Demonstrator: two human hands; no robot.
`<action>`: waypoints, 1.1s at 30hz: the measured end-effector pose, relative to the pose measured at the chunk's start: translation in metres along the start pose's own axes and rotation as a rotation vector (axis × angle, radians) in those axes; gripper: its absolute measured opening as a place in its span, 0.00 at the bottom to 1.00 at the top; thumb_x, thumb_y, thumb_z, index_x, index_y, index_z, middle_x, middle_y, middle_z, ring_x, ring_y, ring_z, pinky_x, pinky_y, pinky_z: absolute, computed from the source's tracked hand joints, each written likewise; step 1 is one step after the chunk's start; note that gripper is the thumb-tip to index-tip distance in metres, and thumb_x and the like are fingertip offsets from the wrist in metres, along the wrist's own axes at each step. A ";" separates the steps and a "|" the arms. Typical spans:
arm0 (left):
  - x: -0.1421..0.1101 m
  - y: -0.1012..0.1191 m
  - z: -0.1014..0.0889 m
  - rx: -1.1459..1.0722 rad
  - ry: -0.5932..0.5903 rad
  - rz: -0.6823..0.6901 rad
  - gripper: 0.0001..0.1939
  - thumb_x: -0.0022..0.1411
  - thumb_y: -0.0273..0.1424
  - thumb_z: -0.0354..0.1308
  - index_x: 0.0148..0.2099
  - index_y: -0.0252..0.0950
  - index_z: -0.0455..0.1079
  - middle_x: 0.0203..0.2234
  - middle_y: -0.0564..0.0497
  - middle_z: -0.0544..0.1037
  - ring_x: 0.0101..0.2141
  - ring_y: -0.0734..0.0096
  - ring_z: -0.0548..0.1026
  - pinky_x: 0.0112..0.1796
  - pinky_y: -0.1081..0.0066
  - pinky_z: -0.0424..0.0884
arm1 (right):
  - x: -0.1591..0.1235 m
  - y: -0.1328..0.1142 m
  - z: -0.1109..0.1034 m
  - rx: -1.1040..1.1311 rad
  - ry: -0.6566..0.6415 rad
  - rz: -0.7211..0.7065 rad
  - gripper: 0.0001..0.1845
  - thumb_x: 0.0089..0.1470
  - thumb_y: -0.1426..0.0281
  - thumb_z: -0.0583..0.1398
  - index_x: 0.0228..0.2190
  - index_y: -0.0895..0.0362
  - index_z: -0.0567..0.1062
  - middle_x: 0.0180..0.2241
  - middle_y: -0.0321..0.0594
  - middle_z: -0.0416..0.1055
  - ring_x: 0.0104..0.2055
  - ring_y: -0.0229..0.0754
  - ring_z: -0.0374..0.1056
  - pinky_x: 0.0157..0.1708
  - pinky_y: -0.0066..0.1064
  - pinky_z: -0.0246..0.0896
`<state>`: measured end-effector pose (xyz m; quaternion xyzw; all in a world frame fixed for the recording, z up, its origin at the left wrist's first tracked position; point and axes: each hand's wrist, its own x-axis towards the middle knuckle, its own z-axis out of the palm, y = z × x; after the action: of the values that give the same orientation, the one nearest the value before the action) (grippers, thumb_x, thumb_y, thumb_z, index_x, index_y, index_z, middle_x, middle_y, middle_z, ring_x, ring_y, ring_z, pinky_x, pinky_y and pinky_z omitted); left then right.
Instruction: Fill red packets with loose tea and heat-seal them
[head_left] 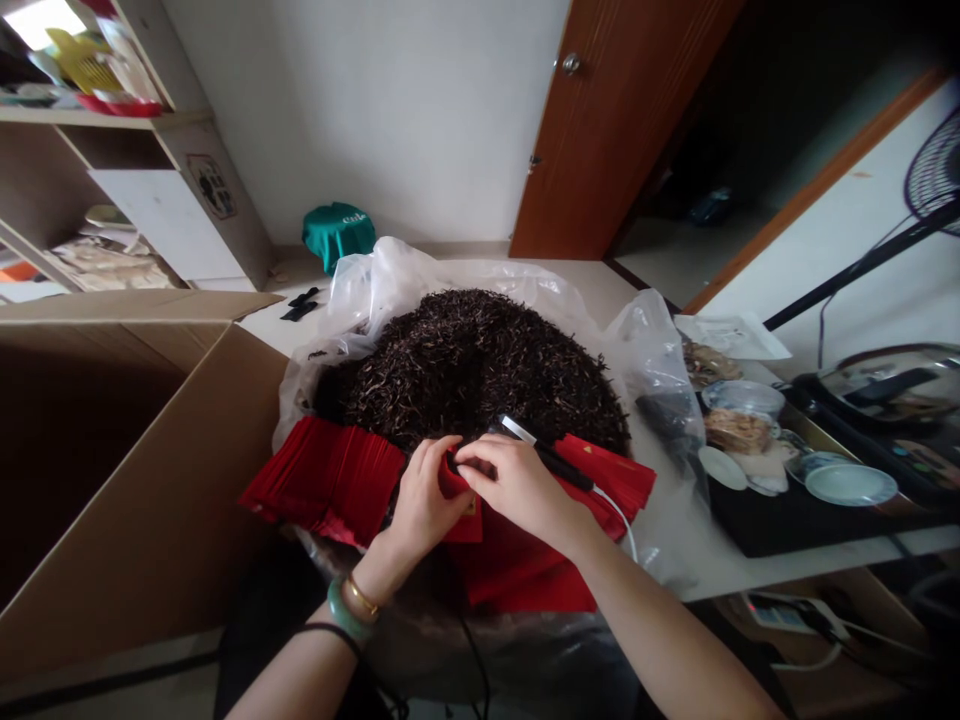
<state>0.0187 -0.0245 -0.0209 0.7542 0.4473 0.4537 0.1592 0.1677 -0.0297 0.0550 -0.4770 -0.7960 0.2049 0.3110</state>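
Observation:
A large heap of dark dried leaves, looking like loose tea [480, 350], lies on a clear plastic sheet [390, 275]. At its near edge my left hand [429, 495] is closed round a small red paper packet [466, 522], its mouth upward. My right hand [521, 488] bends over that mouth with fingers pinched together; what they hold, if anything, is hidden. A thick row of red packets [330, 480] stands left of my left hand. More red packets [611, 468] lie right of my right hand, beside a black device [562, 466] with a white cable.
An open cardboard box [202, 450] stands at the left. On the table's right side are a black mat [765, 530], plastic tubs [742, 400] and a round lid [851, 484]. Behind are a green-covered stool [339, 235] and a wooden door [600, 130]. Cables hang below.

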 end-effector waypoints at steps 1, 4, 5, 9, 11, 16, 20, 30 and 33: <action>0.000 0.000 0.000 -0.003 -0.007 -0.001 0.28 0.47 0.21 0.61 0.51 0.40 0.62 0.40 0.49 0.74 0.40 0.62 0.75 0.41 0.64 0.74 | 0.000 0.000 0.000 0.009 -0.008 0.008 0.10 0.50 0.83 0.62 0.31 0.56 0.77 0.32 0.39 0.78 0.35 0.41 0.73 0.38 0.32 0.69; -0.001 0.000 0.001 -0.015 -0.027 -0.005 0.27 0.48 0.22 0.61 0.51 0.40 0.63 0.39 0.49 0.74 0.39 0.63 0.75 0.40 0.64 0.74 | 0.001 0.000 -0.001 0.017 -0.024 0.018 0.10 0.50 0.83 0.62 0.29 0.57 0.77 0.30 0.38 0.77 0.33 0.40 0.73 0.36 0.31 0.68; -0.001 0.000 0.001 -0.017 -0.030 -0.004 0.27 0.48 0.22 0.61 0.51 0.40 0.63 0.39 0.49 0.74 0.39 0.63 0.75 0.40 0.65 0.74 | 0.001 0.000 -0.001 0.012 -0.024 0.015 0.10 0.50 0.83 0.62 0.29 0.57 0.76 0.30 0.38 0.77 0.33 0.40 0.73 0.37 0.32 0.68; 0.000 0.000 0.000 -0.020 -0.034 0.004 0.26 0.48 0.23 0.60 0.51 0.39 0.63 0.39 0.49 0.74 0.39 0.64 0.75 0.40 0.65 0.74 | 0.000 0.000 0.000 -0.011 0.002 0.000 0.09 0.50 0.83 0.62 0.29 0.57 0.76 0.29 0.37 0.77 0.33 0.41 0.71 0.38 0.33 0.67; 0.000 0.001 0.000 -0.016 -0.028 0.003 0.26 0.49 0.23 0.61 0.51 0.39 0.63 0.39 0.49 0.74 0.39 0.64 0.75 0.40 0.66 0.74 | 0.000 0.001 0.000 -0.009 0.028 0.004 0.09 0.50 0.82 0.62 0.28 0.56 0.75 0.28 0.36 0.76 0.32 0.40 0.71 0.35 0.31 0.66; -0.001 0.000 0.001 -0.001 0.013 0.011 0.27 0.50 0.24 0.62 0.52 0.38 0.62 0.41 0.48 0.74 0.41 0.63 0.75 0.41 0.65 0.74 | 0.000 0.005 0.005 0.021 0.182 -0.047 0.08 0.52 0.80 0.62 0.28 0.55 0.74 0.27 0.36 0.75 0.29 0.39 0.69 0.32 0.29 0.65; -0.001 -0.001 0.000 0.006 0.017 0.010 0.28 0.48 0.22 0.62 0.53 0.38 0.62 0.41 0.48 0.74 0.41 0.63 0.75 0.41 0.65 0.74 | -0.002 0.008 0.017 -0.038 0.276 -0.080 0.06 0.53 0.77 0.61 0.28 0.54 0.75 0.26 0.37 0.73 0.30 0.41 0.68 0.33 0.31 0.65; -0.001 -0.002 -0.001 0.025 0.145 -0.076 0.27 0.49 0.25 0.63 0.53 0.37 0.62 0.42 0.47 0.75 0.42 0.63 0.76 0.42 0.66 0.74 | -0.002 -0.001 0.009 0.045 0.271 -0.113 0.08 0.58 0.75 0.56 0.37 0.56 0.75 0.33 0.42 0.74 0.36 0.42 0.70 0.38 0.34 0.70; -0.002 -0.003 -0.002 0.015 0.212 -0.095 0.27 0.52 0.27 0.63 0.54 0.37 0.61 0.43 0.46 0.75 0.42 0.62 0.76 0.42 0.65 0.74 | -0.004 -0.007 0.006 -0.047 0.273 -0.185 0.06 0.56 0.71 0.59 0.36 0.54 0.76 0.35 0.43 0.74 0.43 0.47 0.67 0.46 0.43 0.68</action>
<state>0.0149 -0.0251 -0.0223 0.6811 0.5004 0.5194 0.1265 0.1602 -0.0370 0.0536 -0.4322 -0.7915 0.0899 0.4226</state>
